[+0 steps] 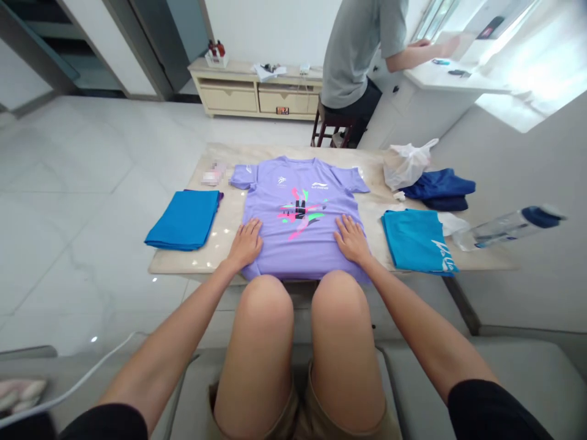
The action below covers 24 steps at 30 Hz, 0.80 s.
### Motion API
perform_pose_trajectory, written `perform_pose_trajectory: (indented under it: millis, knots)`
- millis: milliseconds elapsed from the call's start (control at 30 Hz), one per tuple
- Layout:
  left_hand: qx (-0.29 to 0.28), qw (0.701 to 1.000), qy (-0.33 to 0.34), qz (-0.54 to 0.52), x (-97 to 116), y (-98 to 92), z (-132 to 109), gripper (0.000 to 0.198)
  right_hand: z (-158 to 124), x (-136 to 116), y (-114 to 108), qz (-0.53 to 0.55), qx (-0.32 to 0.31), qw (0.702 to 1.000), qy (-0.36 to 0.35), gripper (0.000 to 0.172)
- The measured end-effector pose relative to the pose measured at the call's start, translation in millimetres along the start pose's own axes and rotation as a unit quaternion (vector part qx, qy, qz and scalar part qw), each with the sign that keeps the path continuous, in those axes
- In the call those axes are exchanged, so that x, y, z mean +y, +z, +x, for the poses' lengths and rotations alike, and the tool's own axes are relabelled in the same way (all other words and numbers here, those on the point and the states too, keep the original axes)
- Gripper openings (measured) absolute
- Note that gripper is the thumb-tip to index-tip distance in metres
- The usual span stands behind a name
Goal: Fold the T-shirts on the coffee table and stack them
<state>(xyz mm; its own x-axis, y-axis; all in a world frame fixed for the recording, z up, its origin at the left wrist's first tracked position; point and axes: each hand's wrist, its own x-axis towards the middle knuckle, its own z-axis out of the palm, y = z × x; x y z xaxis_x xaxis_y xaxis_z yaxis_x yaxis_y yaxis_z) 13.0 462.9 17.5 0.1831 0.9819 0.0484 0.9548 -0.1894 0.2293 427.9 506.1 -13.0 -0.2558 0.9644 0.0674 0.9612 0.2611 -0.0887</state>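
A purple T-shirt (270,201) with a colourful splash print lies spread face up on the low table (220,247), its collar at the far side and its hem over the near edge. My left hand (248,242) rests flat on the shirt's lower left side. On the lower right side my right hand (352,239) lies with fingers spread. Left of the shirt is a folded blue cloth (186,220), with a bit of purple fabric showing behind it. A folded teal cloth (416,238) with white lettering lies to the right.
A clear bottle (499,231) with a dark blue cap stands at the table's right end. Behind the teal cloth are a white plastic bag (407,165) and dark blue clothing (438,186). A person in grey (351,55) sits on a stool (337,119) beyond the table.
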Motion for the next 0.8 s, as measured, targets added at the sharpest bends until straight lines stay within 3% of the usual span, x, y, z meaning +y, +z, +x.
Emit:
perform_pose_trajectory:
  millis: [167,200,267,367,467,533,600,733,800]
  knots:
    - [0.058,0.981,-0.18,0.05,-29,-30.4,-119,0.059,-30,-1,3,0.02,0.021,0.999,0.016,0.07]
    - [0.068,0.98,-0.18,0.051,-31,-33.6,-140,0.058,-31,-2,4,0.026,0.026,0.999,0.018,0.07]
    - [0.064,0.991,-0.106,0.04,-26,-34.5,-167,0.059,-31,-4,5,0.035,0.033,0.999,0.021,0.07]
    - [0.012,0.998,0.06,0.011,1,-23.9,-171,0.058,-29,-5,4,0.042,0.039,0.998,0.024,0.07]
    - [-0.039,0.988,0.147,0.015,26,-10.1,-147,0.049,-29,-3,4,0.046,0.046,0.998,0.024,0.069]
    - [-0.058,0.986,0.15,0.036,29,-4.5,-137,0.043,-29,-1,5,0.046,0.048,0.998,0.022,0.069]
    - [-0.061,0.989,0.121,0.051,21,-3.4,-143,0.04,-29,1,6,0.044,0.049,0.998,0.016,0.069]
    - [-0.036,0.998,0.023,0.045,-5,-12.5,-188,0.034,-24,4,6,0.036,0.039,0.999,0.005,0.069]
    - [-0.024,0.999,-0.005,0.033,-6,-18.9,-204,0.031,-20,4,7,0.033,0.032,0.999,0.001,0.07]
